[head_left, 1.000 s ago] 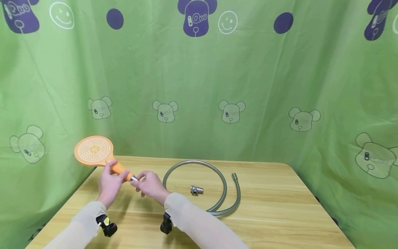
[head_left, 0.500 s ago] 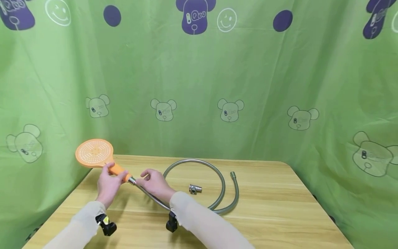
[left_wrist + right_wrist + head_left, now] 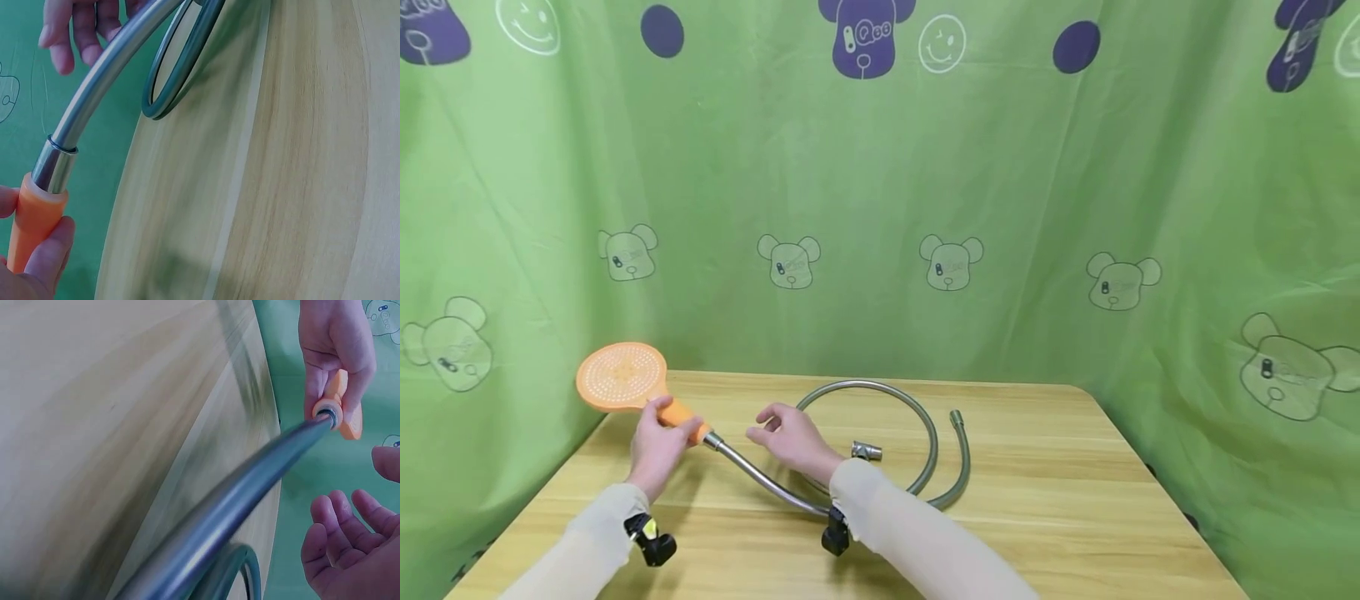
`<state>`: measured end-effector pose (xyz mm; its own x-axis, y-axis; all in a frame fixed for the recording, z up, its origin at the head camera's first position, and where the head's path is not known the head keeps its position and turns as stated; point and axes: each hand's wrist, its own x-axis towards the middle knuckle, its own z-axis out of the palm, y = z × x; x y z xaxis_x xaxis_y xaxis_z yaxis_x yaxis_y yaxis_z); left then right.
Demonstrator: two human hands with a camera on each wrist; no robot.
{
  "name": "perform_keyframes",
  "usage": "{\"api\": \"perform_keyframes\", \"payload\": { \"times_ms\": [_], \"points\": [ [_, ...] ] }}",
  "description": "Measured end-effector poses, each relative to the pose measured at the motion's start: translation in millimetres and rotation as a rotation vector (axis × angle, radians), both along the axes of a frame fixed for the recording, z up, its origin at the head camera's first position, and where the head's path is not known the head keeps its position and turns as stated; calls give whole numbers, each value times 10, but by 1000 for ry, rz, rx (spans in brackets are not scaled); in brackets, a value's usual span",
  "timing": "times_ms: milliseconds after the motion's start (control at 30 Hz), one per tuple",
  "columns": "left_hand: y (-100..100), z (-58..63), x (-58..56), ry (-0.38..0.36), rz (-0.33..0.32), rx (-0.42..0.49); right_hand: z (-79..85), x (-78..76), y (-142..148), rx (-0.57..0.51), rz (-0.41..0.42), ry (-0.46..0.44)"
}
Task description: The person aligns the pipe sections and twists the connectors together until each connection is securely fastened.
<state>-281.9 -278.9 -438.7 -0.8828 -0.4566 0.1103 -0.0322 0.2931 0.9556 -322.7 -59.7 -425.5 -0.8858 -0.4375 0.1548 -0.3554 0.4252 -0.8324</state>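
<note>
An orange shower head (image 3: 622,377) with a pale dotted face is held up at the table's left side. My left hand (image 3: 657,446) grips its orange handle (image 3: 36,215) between thumb and fingers. From the handle's end runs a grey metal shower hose (image 3: 767,483), joined by a silver connector nut (image 3: 55,167). My right hand (image 3: 797,442) hovers beside the hose, apart from it, fingers loosely bent and holding nothing. In the right wrist view that right hand (image 3: 356,550) shows its spread fingers below the shower head.
The hose loops over the wooden table (image 3: 1037,500), its free end fitting (image 3: 956,418) pointing to the back. Inside the loop lies a small chrome valve (image 3: 867,451), partly behind the right wrist. A green printed curtain (image 3: 880,167) surrounds the table's back and sides.
My right hand has let go at the connector and drawn away to the right, exposing the hose joined to the handle. The shower head has lowered slightly in my left hand.
</note>
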Motion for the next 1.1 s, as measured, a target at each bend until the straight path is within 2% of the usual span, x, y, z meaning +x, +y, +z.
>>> {"api": "perform_keyframes", "payload": {
  "times_ms": [433,800,1100],
  "points": [
    [-43,-86,-20,-41,-27,-25,-21,-86,317,27,5,6],
    [-77,-171,-53,-66,-72,52,-164,-190,596,66,-25,58],
    [-62,-225,-80,-82,-66,57,-198,-222,825,77,-39,68]
  ]
}}
